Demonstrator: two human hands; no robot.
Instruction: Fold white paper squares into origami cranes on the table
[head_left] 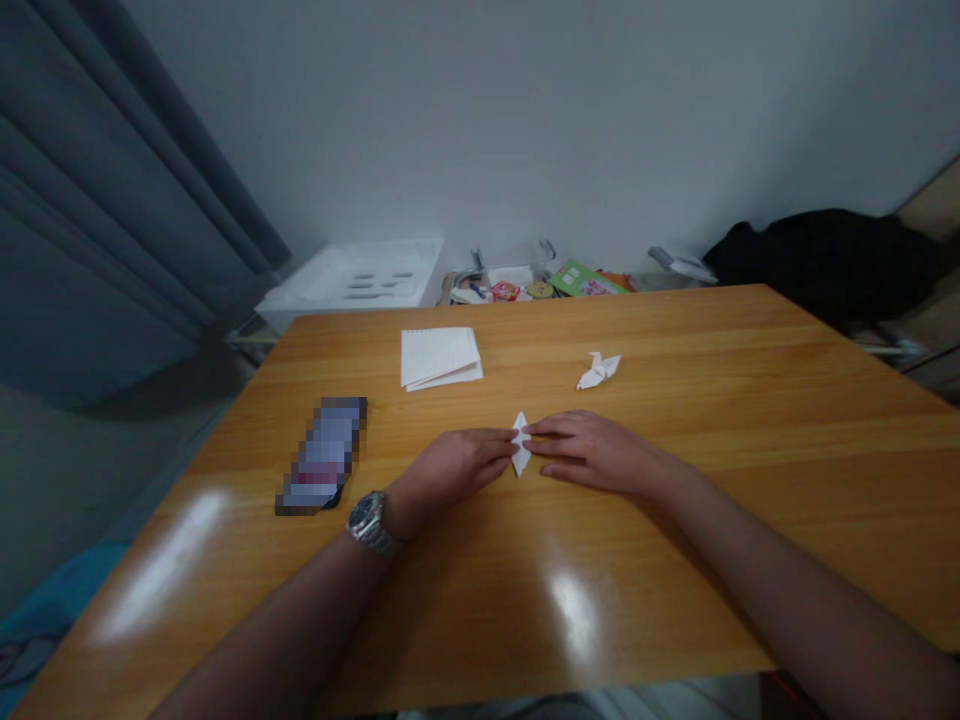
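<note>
A small white folded paper (521,463), diamond-shaped with pointed ends, lies on the wooden table between my hands. From the left, my left hand (469,463) holds its edge down, fingers close together and fingertips on the paper. On the opposite edge, the fingertips of my right hand (592,452) pin the paper, with the lower finger resting on the table beside it. Both thumbs are largely hidden. Beyond my right hand sits a finished white origami bird (598,371).
Lined paper sheets (441,357) lie toward the table's far edge. A phone (322,455) with a blurred screen is left of my left hand. Behind the table (675,570) stand a white plastic tray (360,275), a green packet (581,280) and a black cloth item (825,260).
</note>
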